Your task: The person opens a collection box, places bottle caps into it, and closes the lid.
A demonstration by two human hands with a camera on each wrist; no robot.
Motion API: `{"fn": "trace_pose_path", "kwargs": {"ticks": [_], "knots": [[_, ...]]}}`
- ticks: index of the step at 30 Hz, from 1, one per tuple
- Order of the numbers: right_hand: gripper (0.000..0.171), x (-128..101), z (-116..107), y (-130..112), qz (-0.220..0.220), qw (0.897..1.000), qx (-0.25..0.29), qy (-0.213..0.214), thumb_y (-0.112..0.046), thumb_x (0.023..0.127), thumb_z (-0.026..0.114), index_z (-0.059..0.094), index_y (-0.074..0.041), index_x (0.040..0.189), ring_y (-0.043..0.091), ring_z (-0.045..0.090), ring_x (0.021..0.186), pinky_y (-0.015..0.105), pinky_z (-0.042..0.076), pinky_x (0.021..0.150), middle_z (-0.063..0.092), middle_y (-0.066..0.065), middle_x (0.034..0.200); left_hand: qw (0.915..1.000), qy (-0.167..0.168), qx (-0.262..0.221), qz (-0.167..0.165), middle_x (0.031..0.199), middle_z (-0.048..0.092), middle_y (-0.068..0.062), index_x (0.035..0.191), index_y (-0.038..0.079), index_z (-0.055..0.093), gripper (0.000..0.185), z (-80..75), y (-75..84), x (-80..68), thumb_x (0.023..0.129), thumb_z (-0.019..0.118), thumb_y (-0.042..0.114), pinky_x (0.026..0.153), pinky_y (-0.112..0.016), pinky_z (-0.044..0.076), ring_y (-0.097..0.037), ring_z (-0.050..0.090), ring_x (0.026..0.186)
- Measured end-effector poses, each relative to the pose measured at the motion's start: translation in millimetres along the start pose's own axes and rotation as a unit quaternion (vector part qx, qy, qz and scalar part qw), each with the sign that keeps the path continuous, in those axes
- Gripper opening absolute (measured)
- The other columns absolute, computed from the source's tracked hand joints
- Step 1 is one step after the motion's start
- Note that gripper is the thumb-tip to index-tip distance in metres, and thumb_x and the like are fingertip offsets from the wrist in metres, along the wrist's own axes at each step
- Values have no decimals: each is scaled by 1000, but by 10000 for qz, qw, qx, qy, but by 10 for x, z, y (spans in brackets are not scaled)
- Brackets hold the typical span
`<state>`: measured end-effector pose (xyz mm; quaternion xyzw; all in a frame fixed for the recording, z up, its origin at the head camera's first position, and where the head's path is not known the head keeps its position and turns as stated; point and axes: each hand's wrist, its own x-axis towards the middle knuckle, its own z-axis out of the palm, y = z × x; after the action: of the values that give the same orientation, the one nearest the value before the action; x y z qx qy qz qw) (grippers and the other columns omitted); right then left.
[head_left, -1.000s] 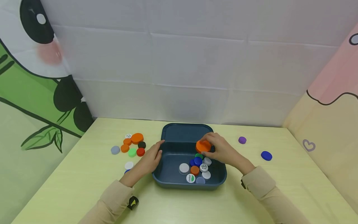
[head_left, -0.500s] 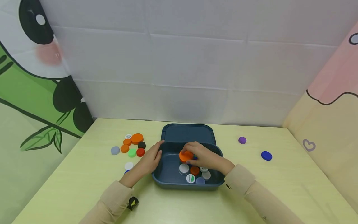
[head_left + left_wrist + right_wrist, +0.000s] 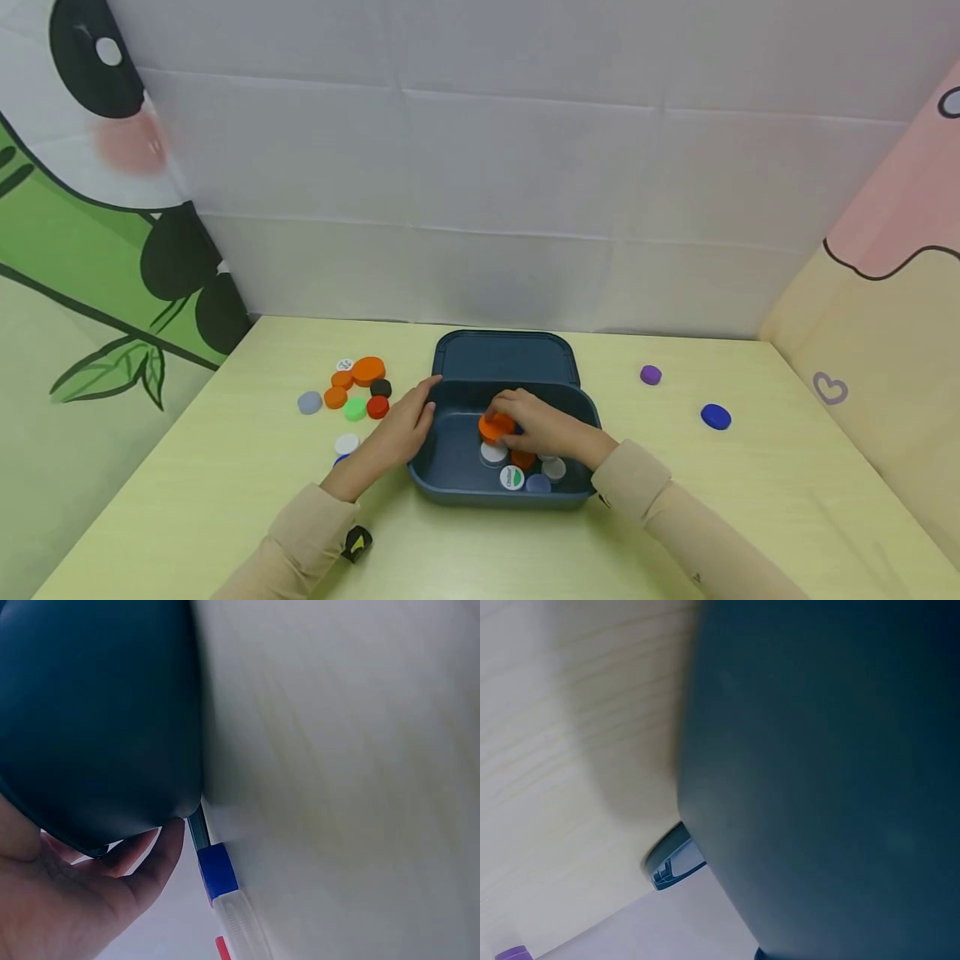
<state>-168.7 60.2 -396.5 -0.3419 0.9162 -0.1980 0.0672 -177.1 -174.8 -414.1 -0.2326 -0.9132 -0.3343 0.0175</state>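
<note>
A dark blue box (image 3: 453, 450) sits on the table, its lid (image 3: 506, 357) lying behind it. My left hand (image 3: 405, 427) holds the box's left wall, thumb at the rim; the left wrist view shows fingers against the outer wall (image 3: 105, 712). Inside the box, my right hand (image 3: 542, 423) pinches a large orange bottle cap (image 3: 495, 429) just above a white cap (image 3: 492, 454). Beside them are a smaller orange cap (image 3: 522, 460), a white-and-green cap (image 3: 512, 477) and a pale blue cap (image 3: 537, 483). My right hand partly hides others. Only the box's outside fills the right wrist view.
Left of the box lie several loose caps, among them a large orange cap (image 3: 368, 371), a red cap (image 3: 378, 407) and a light green cap (image 3: 355, 408). A purple cap (image 3: 650, 375) and a blue cap (image 3: 716, 417) lie to the right. A white cloth (image 3: 510, 167) hangs behind the table.
My right hand has carried the large orange cap from the box's back right leftwards and down to near the white cap. My left hand has stayed at the left wall.
</note>
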Motion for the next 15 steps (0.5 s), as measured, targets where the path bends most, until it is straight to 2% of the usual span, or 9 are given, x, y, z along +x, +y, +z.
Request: {"fn": "trace_pose_path", "kwargs": {"ticks": [11,15], "knots": [[37,-8,5,51,76,9997,241,74,-24,85,64,55,-8,118,14,52,97,29,49,87,58,2,112,9999,47,-67,76,135,44,-22,137,-2,34,43,-2,4,0,96,40,7,101,-49,37,-36,46,122],[38,-39,-34,61,18,9989,424,198,-21,86,63,53,-6,119,17,54,100,32,49,88,58,6,114,9999,49,-66,104,135,45,-22,136,-2,34,42,0,-1,4,96,40,7,101,-49,38,-35,46,122]]}}
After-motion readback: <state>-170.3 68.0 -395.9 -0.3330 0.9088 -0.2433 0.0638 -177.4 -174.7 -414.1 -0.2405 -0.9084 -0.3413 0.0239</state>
